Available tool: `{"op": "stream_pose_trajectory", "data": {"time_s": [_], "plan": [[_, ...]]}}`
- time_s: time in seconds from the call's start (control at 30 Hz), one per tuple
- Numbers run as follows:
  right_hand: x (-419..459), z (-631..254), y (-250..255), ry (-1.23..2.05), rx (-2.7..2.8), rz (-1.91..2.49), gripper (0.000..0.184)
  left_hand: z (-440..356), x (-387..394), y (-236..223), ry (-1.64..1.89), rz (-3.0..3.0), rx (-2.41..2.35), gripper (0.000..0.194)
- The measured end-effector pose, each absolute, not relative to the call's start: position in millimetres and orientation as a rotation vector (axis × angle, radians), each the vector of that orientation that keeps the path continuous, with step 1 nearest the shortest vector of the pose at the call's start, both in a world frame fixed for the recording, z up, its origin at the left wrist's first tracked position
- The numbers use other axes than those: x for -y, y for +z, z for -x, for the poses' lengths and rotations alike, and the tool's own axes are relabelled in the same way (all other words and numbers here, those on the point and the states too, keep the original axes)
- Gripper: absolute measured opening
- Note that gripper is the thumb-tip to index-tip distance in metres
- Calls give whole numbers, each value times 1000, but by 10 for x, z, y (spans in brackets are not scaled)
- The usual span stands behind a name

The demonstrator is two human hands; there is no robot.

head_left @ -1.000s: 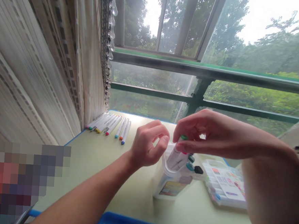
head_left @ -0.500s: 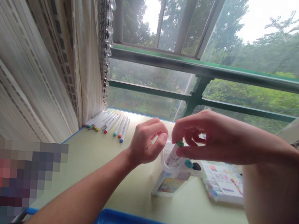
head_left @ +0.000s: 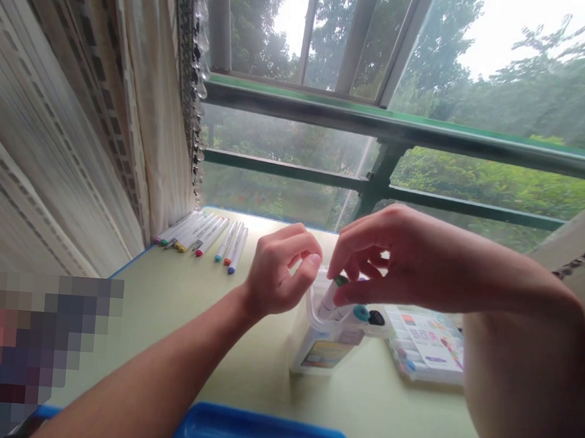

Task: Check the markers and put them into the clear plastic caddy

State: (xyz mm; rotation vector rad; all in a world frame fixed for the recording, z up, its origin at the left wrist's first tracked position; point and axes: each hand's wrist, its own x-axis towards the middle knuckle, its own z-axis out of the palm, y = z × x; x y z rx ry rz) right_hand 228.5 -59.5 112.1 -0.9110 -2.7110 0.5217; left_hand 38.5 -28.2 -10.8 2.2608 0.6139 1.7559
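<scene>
My right hand (head_left: 370, 258) is closed on a white marker (head_left: 327, 300) with a green cap, pinched near its cap. The marker leans in the mouth of a clear plastic container (head_left: 308, 343) with a label on its front. Other markers stand in the container too, one with a teal cap (head_left: 361, 312) and one with a black cap (head_left: 376, 317). Curled beside the container's left rim is my left hand (head_left: 284, 268), thumb close to the bent fingers. Whether it touches the rim or holds something small, I cannot tell.
Several white markers (head_left: 211, 237) with coloured ends lie at the table's far left. A flat marker box (head_left: 426, 345) lies right of the container. The blue tray (head_left: 262, 430) edges the front. A curtain (head_left: 130, 101) hangs left, and a window rail (head_left: 300, 109) runs behind the table.
The whole view has shifted slightly, moving things left and up. The green-capped marker sits a little lower in the container, with my right hand following it. My left hand keeps its place beside the rim.
</scene>
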Motion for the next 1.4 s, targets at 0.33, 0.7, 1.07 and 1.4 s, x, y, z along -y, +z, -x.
{"op": "stream_pose_trajectory", "data": {"time_s": [0.33,0.7,1.07,1.4], "plan": [[607,-2314,1128,494,2842,936,15,-380,277,-117,1756,-2275,-617,26],[619,-2321,1160,535,2821,928,17,-376,281,-112,1755,-2283,-631,26],[594,-2336,1160,607,2815,942,25,-383,282,-119,1766,-2280,-611,26],[566,-2349,1142,724,2807,962,27,-390,270,-130,1767,-2271,-604,26]]}}
